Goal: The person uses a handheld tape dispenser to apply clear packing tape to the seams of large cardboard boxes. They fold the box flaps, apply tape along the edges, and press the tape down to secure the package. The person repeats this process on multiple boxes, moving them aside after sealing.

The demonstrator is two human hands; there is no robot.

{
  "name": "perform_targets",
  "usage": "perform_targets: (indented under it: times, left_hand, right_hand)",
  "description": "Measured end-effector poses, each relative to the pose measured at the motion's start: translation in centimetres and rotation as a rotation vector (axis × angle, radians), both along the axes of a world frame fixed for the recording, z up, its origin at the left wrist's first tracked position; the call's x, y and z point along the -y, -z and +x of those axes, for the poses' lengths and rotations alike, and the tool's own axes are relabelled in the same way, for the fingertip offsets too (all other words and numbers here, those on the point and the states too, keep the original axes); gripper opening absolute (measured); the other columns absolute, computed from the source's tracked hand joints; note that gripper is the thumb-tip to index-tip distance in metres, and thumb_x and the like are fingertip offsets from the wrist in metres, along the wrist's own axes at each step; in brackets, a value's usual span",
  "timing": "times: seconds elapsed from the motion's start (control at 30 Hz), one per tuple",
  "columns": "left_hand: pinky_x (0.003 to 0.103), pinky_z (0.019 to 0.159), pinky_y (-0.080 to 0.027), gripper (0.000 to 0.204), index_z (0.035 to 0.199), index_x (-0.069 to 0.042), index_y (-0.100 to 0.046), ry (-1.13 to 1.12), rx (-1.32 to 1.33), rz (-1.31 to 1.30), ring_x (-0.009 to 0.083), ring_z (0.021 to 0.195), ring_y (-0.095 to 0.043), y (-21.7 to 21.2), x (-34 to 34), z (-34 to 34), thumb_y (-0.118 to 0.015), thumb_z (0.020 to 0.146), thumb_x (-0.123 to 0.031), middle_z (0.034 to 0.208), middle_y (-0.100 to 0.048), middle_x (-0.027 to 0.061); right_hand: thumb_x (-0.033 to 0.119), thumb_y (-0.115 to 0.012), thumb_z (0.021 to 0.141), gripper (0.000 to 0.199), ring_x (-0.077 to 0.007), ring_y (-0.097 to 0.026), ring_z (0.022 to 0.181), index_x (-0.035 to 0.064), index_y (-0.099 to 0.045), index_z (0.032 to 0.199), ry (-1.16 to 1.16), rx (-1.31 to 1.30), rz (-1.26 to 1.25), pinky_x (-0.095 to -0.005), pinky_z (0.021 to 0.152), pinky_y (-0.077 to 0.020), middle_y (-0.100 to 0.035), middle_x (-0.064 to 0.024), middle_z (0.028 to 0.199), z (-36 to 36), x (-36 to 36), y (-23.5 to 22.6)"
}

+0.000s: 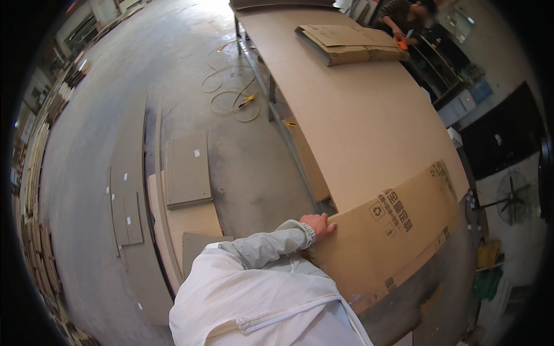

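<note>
My left hand (317, 226), at the end of a light grey sleeve, is closed on the near left corner of a large flat cardboard carton (369, 248). Dark printing marks the carton's upper face. Its far part lies on the near end of a long table (369, 127) with a smooth tan top, while its near part reaches toward my body. The undersides of my left fingers are hidden by the carton's edge. My right hand does not show.
Another cardboard carton (352, 43) lies farther along the table, beside a person (404, 20) holding something orange. Grey-brown panels (187, 170) are stacked on the floor at left. A coiled hose (236, 109) lies beside the table legs. A fan (512, 199) stands at right.
</note>
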State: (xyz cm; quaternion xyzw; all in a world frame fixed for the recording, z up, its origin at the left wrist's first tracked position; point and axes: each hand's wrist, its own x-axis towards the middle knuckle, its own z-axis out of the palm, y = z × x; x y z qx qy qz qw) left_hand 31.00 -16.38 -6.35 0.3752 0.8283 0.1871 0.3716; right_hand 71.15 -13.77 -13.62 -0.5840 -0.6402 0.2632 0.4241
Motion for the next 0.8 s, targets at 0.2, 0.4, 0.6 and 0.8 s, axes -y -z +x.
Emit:
perform_targets:
  times: [0.2,0.4,0.6,0.8]
  left_hand:
    - [0.05,0.086,-0.053,0.064,0.112,-0.004,-0.063,0.006,-0.033,-0.012,0.0397,0.098,-0.068,0.0,-0.2,0.1,-0.044,0.093,-0.061,0.103,-0.071,0.022]
    - [0.05,0.088,-0.052,0.063,0.114,-0.005,-0.063,0.02,-0.034,-0.008,0.0391,0.102,-0.067,0.0,-0.3,0.0,-0.043,0.093,-0.061,0.105,-0.071,0.0213]
    - [0.048,0.089,-0.052,0.063,0.116,-0.006,-0.063,0.025,-0.042,-0.036,0.0384,0.104,-0.066,-0.4,-0.4,0.0,-0.044,0.093,-0.062,0.107,-0.071,0.0212]
    - [0.047,0.089,-0.051,0.062,0.119,-0.006,-0.063,0.038,-0.062,-0.053,0.0384,0.104,-0.066,-0.6,-0.5,0.1,-0.043,0.094,-0.059,0.107,-0.071,0.0213]
  right_hand:
    - [0.023,-0.045,0.105,0.037,-0.0318,-0.057,0.111,-0.0039,-0.053,0.129,0.079,-0.071,0.024,-0.0457,0.095,-0.0449,-0.059,-0.0246,0.124,0.5,2.4,0.8]
    - [0.022,-0.044,0.105,0.036,-0.0318,-0.057,0.11,-0.0039,-0.053,0.129,0.134,-0.127,0.116,-0.046,0.094,-0.0451,-0.059,-0.0248,0.123,0.3,5.0,1.7]
    - [0.021,-0.044,0.106,0.035,-0.0317,-0.057,0.11,-0.0038,-0.053,0.128,0.155,-0.127,0.303,-0.0463,0.094,-0.0452,-0.059,-0.0249,0.123,-0.6,6.3,1.9]
    - [0.021,-0.044,0.105,0.034,-0.0305,-0.056,0.108,-0.0031,-0.054,0.127,0.136,-0.17,0.394,-0.0453,0.093,-0.0454,-0.059,-0.0238,0.121,-2.2,6.2,1.4]
